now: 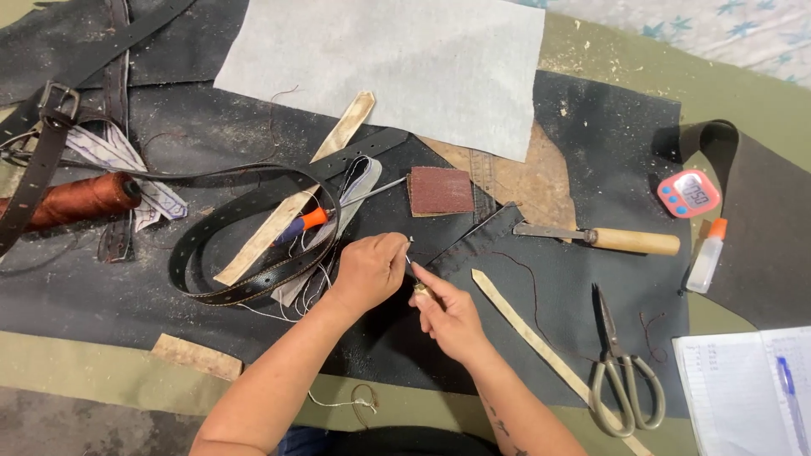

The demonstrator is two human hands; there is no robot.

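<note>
1. The left hand (369, 268) and the right hand (448, 314) meet near the middle of the counter (591, 76), fingertips almost touching, over a dark mat (608, 143).
2. The left hand pinches something very fine between thumb and forefinger, probably a thread or needle end; it is too small to tell which.
3. The right hand is closed around a small awl (420, 287) with a pale handle, its thin metal tip pointing up and left toward the left fingertips.
4. Just beyond the fingertips lies a dark stitched strip (477, 241), running away to the right.
5. To do this well, it seems wise to keep both wrists low and steady and bring the fine end to the tip slowly, with the hands braced close together.
6. To the left lie a coiled black belt (245, 253), a screwdriver (317, 219) with an orange and blue grip, and a spool of brown thread (84, 198).
7. To the right lie a wooden-handled knife (608, 239), scissors (621, 380), a pink timer (688, 192) and a notebook (735, 380).
8. The only container is a small glue bottle (706, 257) with an orange cap on, at the right; its fill cannot be seen.
</note>
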